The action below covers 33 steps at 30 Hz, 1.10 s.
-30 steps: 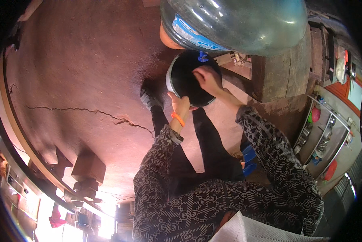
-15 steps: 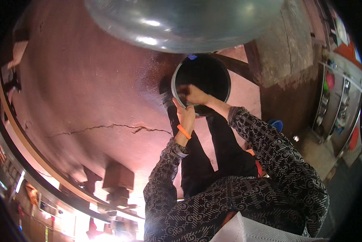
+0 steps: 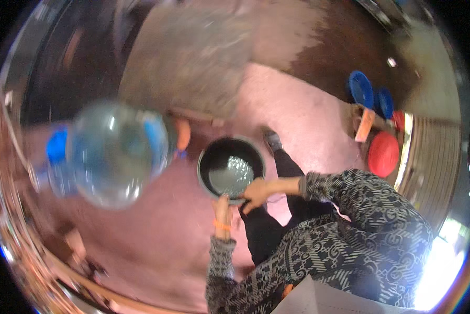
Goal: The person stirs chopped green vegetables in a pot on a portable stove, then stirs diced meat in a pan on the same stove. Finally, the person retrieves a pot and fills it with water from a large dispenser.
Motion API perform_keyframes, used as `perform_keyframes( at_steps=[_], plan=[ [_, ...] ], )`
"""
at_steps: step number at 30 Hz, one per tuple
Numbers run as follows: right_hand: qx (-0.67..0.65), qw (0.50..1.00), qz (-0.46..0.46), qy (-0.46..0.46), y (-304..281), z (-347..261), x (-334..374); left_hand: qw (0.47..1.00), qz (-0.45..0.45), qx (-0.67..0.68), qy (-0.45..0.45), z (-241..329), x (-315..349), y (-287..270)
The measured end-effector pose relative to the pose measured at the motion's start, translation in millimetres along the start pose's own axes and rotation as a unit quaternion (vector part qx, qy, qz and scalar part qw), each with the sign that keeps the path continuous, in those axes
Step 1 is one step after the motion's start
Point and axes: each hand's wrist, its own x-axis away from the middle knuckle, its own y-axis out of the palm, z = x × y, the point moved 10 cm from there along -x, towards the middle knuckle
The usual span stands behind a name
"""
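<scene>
I judge the black bucket [image 3: 212,163], over the pink floor [image 3: 177,235], stiff, slick and bottom-heavy with apparent water [image 3: 238,170]: best held by opposite rims. My left hand [image 3: 222,212] pinches its near rim; my right hand [image 3: 258,191] is beside it, grip unclear.

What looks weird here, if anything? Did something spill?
A big dark patch with a ragged edge, toward the upper right, looks damp beside the paler ground. I can't tell for sure, or what made it. I see no spill around the pot.

Round dark pot [image 3: 210,168], open side up, shiny inside, hand-held
</scene>
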Motion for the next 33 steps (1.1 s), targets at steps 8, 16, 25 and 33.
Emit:
perform_keyframes(
  at_steps=[8, 16, 25, 33],
  plan=[
    [-0.171, 0.920, 0.347, 0.066, -48.9, 160.3, 87.0, 0.996, -0.054, -0.042, -0.050, 29.7, 3.2, 145.3],
    [-0.267, 0.655, 0.560, 0.432, -153.3, 632.3, 651.2, 0.931, -0.288, -0.220, 0.034, 78.3, -21.4, 534.8],
    [-0.109, 0.701, 0.581, 0.399, -228.4, 620.1, 734.4, 0.914, -0.336, -0.220, -0.054, 32.7, -11.6, 645.1],
    [-0.118, 0.878, 0.408, 0.221, -108.7, 437.9, 322.6, 0.967, -0.129, -0.167, -0.145, -5.1, -13.2, 473.4]
  ],
)
